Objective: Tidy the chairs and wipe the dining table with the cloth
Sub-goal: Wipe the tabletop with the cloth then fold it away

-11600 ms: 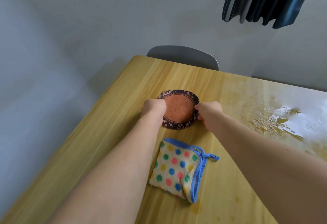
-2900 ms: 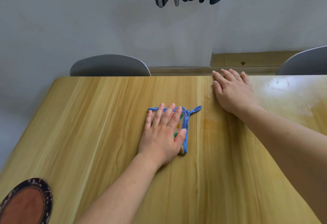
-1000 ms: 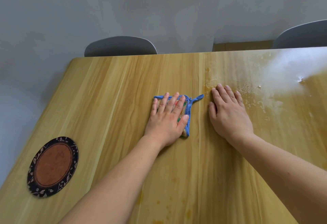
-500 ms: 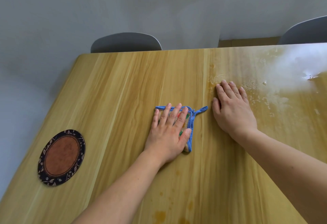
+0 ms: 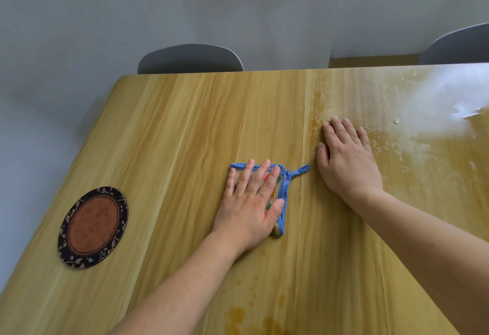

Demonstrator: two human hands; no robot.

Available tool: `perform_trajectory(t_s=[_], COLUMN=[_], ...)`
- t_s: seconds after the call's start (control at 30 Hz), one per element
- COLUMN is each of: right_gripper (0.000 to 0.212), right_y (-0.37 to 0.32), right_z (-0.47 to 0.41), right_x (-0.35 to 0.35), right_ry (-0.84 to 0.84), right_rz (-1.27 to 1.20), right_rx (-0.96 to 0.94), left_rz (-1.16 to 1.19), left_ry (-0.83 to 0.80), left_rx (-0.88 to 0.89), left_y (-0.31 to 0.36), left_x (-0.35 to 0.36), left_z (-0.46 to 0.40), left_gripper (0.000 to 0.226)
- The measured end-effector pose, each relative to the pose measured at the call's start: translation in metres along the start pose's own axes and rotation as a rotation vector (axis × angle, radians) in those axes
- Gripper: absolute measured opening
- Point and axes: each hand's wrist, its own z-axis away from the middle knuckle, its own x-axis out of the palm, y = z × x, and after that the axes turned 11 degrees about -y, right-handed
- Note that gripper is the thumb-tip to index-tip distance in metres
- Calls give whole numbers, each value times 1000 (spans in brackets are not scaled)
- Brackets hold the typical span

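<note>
left hand [image 5: 250, 203] lying flat, fingers straight, pressing folded cloth [image 5: 281, 202] at desk [image 5: 185, 136] centre | right hand [image 5: 346, 161] lying flat, fingers extended, on bare desk just right of cloth | round mat [image 5: 93, 227] sitting near-left | chairs [image 5: 190, 58] standing at far edge

Both bare arms reach forward over the table [image 5: 185, 128]. The left hand [image 5: 251, 202] lies flat, palm down, on top of the cloth [image 5: 282, 202]. Its fingers [image 5: 264, 173] are straight and a little spread, and its thumb sticks out to the right side. The right hand [image 5: 346, 165] lies flat, palm down, on the table, just to the right of the cloth. Its fingers are straight and close together, pointing away from the body.
</note>
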Motion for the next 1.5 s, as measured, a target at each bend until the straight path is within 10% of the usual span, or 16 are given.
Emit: perform_trajectory(t_s=[1.5], right_gripper=[59], right_y=[-1], right_z=[104], right_x=[23], right_ry=[47], right_rz=[44], right_rx=[-4], left_rz=[-8], left_ry=[-45], left_rx=[-28], left_y=[41], left_x=[-8], left_z=[-15], left_gripper=[61])
